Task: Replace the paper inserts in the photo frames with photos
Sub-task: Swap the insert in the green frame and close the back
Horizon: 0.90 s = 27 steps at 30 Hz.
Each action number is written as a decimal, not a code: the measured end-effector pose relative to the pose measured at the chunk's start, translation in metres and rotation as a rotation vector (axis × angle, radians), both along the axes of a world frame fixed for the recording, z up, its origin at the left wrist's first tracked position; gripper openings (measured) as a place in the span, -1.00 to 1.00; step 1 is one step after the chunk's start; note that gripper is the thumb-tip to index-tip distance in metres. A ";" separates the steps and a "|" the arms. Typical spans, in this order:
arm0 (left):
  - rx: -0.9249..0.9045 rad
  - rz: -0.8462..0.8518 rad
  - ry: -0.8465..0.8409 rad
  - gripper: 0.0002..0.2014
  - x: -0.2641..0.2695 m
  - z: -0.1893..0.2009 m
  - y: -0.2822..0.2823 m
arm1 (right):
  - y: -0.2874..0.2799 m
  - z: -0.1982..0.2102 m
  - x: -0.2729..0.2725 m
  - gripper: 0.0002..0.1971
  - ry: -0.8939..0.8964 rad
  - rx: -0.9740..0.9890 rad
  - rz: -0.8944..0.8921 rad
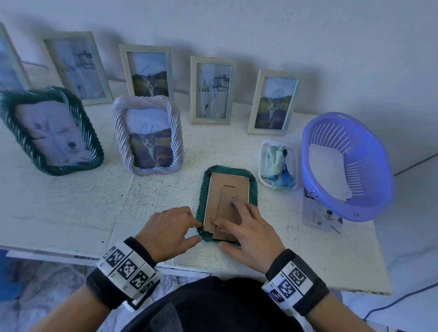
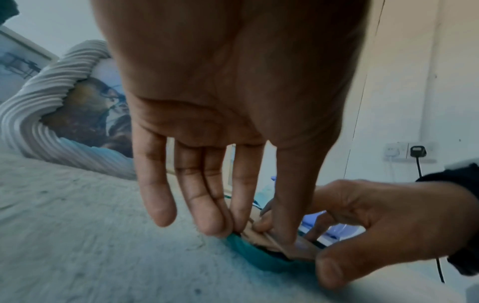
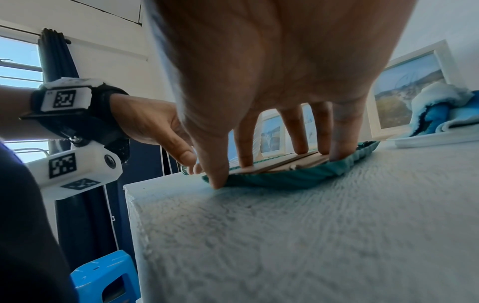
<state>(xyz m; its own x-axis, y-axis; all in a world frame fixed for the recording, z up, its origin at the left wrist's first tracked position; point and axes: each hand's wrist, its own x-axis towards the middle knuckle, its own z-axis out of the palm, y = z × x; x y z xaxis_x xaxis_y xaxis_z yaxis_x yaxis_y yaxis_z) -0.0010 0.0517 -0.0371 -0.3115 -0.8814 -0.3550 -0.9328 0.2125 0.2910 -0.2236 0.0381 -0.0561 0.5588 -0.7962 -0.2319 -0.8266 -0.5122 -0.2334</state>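
A green frame (image 1: 227,206) lies face down near the front edge of the table (image 1: 62,210), its cardboard back (image 1: 226,198) up, with the stand flap folded flat on it. The right hand (image 1: 248,231) is spread over the back, fingers straight and pressing it down, thumb against the frame's near rim; it grips nothing. The left hand (image 1: 168,231) works at the near left corner, fingertips (image 2: 220,227) together at the edge where back meets rim, seemingly pinching or pushing a small tab there (the tab itself is too small and blurred to make out), so whether it truly grasps anything I cannot tell.

The frame looks light and stiff, its ribbed rim giving good purchase. The glass underneath, if there is any, would be the fragile part, so pressure belongs flat on the board. The back is thin card and will bend or crease if pried from one corner alone. Better to free the clips, then lift by a long edge or the stand flap. Other frames (image 1: 147,136) stand behind, and a basket (image 1: 347,165) sits to the right.
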 end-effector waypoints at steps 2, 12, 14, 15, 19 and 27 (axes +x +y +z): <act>0.029 0.010 -0.006 -0.56 -0.004 0.004 0.000 | -0.001 0.000 0.000 -0.50 -0.004 0.001 -0.001; 0.408 0.307 0.644 -0.55 0.010 0.000 -0.005 | -0.001 0.000 -0.002 -0.50 -0.019 -0.015 0.009; 0.381 0.264 0.641 -0.61 0.012 -0.002 -0.003 | -0.002 0.000 -0.002 -0.50 -0.017 -0.015 0.007; 0.340 0.241 0.611 -0.65 0.013 -0.004 -0.002 | -0.002 0.000 -0.002 -0.50 -0.014 -0.013 0.008; 0.158 0.218 0.505 -0.73 0.012 -0.009 0.000 | -0.002 0.000 -0.002 -0.50 -0.017 -0.007 0.011; 0.201 0.134 0.482 -0.74 0.017 -0.018 -0.006 | -0.002 -0.002 -0.003 -0.50 -0.018 -0.024 0.019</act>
<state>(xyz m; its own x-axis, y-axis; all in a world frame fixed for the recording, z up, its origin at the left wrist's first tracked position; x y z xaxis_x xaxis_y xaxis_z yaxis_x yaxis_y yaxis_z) 0.0156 0.0452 -0.0546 -0.3702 -0.8539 -0.3657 -0.6986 -0.0035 0.7155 -0.2264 0.0359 -0.0584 0.5779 -0.7906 -0.2025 -0.8124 -0.5335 -0.2353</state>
